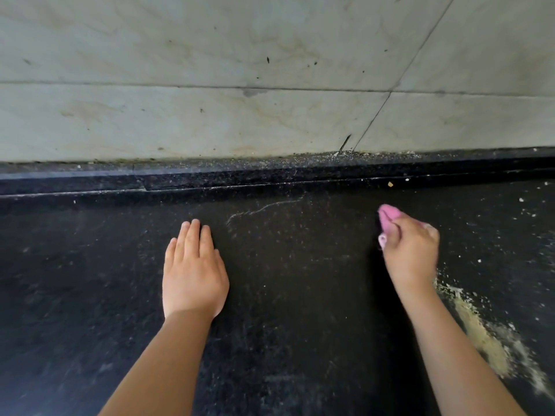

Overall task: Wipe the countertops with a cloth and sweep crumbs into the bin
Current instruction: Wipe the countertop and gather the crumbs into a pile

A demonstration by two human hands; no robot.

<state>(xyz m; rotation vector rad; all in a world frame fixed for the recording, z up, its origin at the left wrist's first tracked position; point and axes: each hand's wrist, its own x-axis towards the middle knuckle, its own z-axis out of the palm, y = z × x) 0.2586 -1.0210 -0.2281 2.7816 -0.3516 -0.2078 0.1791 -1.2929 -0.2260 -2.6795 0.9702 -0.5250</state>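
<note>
Countertop surface [300, 295], dark and hard, spreads below a tiled wall [210, 85]; pale crumbs [480, 331] lie scattered at right. Left hand [193, 271] rests flat on it, fingers straight. Right hand [411, 250] clenches a pink cloth [387, 216] against the surface, likely soft, light, best held bunched.

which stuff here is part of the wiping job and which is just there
Part of the job:
pink cloth, gripped in the right hand
black countertop
tan crumb pile right of the right arm
scattered white crumbs
left hand, flat on the counter

Just there:
marble wall tiles
raised back ledge, gritty
</note>
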